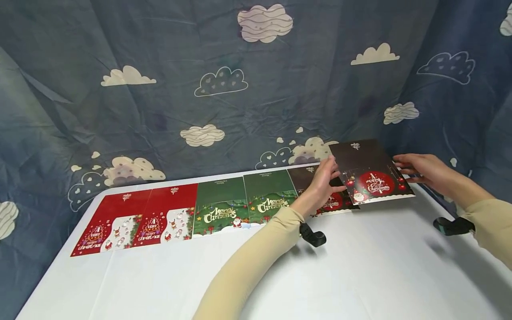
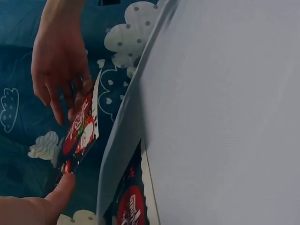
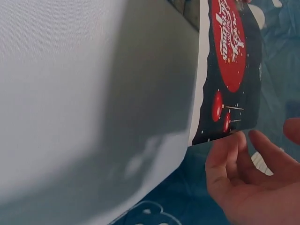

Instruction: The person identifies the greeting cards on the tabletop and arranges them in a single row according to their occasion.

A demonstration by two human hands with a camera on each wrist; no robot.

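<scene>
A dark Christmas card [image 1: 377, 178] with a red round emblem is held up between my two hands, tilted above the right end of the white table. At its left edge is my left hand [image 1: 320, 186], its fingers and thumb extended. My right hand [image 1: 426, 171] touches the right edge with its fingertips; in the right wrist view its thumb [image 3: 293, 130] stands apart from the card. A matching dark card [image 1: 306, 178] lies on the table below, partly hidden by my left hand and the raised card.
To the left, two green cards [image 1: 222, 206] and two red cards [image 1: 124, 195] lie in a row along the back of the white table [image 1: 168, 280]. A blue curtain with clouds [image 1: 224, 106] hangs behind. Black wrist-camera mounts [image 1: 314, 235] project from both wrists.
</scene>
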